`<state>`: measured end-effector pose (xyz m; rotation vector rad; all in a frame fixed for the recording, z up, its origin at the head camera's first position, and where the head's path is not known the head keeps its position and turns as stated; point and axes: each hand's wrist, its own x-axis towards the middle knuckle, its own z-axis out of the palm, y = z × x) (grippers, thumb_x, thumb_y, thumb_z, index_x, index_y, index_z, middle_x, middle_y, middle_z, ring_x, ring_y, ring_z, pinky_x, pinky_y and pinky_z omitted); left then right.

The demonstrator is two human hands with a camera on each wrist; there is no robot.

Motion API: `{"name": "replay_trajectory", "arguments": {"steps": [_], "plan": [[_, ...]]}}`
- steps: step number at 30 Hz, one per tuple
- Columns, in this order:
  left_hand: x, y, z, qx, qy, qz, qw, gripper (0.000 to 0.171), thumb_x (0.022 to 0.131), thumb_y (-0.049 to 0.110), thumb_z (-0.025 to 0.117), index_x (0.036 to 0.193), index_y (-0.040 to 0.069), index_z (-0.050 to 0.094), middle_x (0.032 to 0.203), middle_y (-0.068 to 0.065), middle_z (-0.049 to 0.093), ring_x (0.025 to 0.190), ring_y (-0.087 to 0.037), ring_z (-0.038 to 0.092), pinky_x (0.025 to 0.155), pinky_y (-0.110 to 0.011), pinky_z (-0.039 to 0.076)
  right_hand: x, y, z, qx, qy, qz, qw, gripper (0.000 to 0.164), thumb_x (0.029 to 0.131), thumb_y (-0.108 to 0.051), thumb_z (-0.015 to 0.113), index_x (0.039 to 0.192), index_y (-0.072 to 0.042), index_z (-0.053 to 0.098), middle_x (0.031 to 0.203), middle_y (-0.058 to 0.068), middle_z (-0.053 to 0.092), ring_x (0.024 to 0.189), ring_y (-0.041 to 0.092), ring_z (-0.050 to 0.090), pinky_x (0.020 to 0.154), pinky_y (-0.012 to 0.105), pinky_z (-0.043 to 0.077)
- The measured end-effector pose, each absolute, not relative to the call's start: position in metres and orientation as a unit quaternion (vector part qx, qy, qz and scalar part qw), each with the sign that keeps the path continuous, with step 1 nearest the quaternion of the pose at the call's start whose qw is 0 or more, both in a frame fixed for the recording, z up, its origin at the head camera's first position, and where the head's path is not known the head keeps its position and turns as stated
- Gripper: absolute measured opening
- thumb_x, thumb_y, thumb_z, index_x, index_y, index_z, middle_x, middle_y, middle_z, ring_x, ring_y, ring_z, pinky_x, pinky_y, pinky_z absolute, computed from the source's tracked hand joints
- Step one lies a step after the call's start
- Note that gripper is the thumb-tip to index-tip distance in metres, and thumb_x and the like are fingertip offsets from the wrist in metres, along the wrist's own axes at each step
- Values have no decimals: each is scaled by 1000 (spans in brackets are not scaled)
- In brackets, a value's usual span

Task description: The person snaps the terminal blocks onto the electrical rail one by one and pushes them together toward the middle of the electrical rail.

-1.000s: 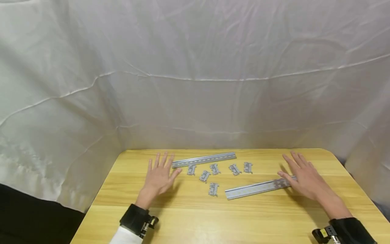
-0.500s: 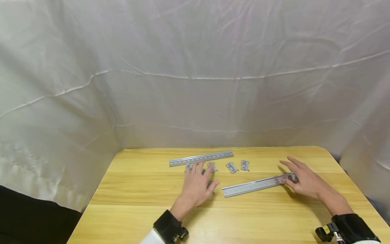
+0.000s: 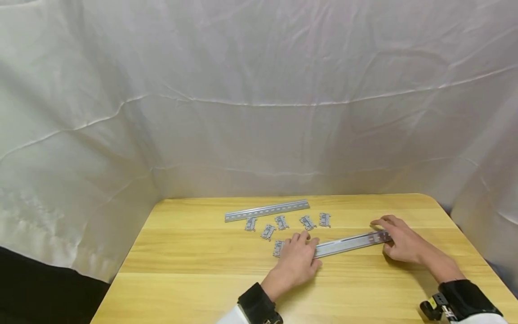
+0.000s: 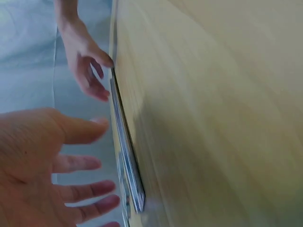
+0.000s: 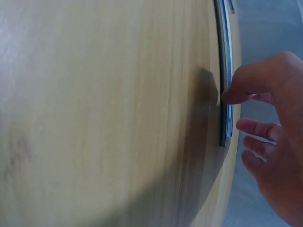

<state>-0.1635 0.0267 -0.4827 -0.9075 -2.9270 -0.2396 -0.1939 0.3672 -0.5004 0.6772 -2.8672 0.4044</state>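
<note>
The nearer metal DIN rail lies slightly slanted on the wooden table. At its right end my right hand pinches it, thumb on the near edge and fingers on the far side; the right wrist view shows the thumb against the rail. Over the rail's left end is my left hand, hiding that end. In the left wrist view its fingers are spread and apart from the rail. Beside the left fingertips lies a grey terminal block, partly covered by the hand.
A second slotted DIN rail lies near the table's back edge. In front of it several grey terminal blocks are scattered, one farthest right. Pale cloth hangs behind and at the sides of the table.
My left hand has moved right, across the terminal blocks, to the nearer rail's left end. My right hand has lowered from spread fingers to a pinch on the rail's right end.
</note>
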Motion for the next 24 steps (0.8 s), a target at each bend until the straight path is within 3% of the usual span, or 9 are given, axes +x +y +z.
{"name": "replay_trajectory", "arguments": {"steps": [4,10,15,24], "plan": [[-162,37,-486,-281,-956,-81,17,50,87,36,70,132,17,60,125,-4,55,109,-21,51,89,-39,51,-197,366,-503,226,-962,128,85,53,65,-1,66,118,-7,62,117,22,52,101,41,51,71,52,48],[-164,41,-491,-265,-961,-83,15,38,87,18,71,124,15,64,113,-1,56,98,-18,51,80,-35,53,-199,364,-508,232,-960,121,96,42,67,-2,67,108,-12,63,106,14,54,89,31,50,69,45,46],[-165,43,-496,-277,-956,-87,31,38,79,5,74,116,12,68,109,0,57,93,-16,50,77,-28,53,-199,365,-507,241,-957,122,103,40,63,0,69,100,-14,63,98,9,53,85,29,47,65,42,43],[-157,43,-499,-287,-954,-80,41,44,73,0,76,115,12,70,109,1,57,93,-14,51,80,-26,53,-197,362,-504,252,-957,108,93,36,60,0,68,93,-13,61,93,4,52,81,23,47,65,36,43]]}}
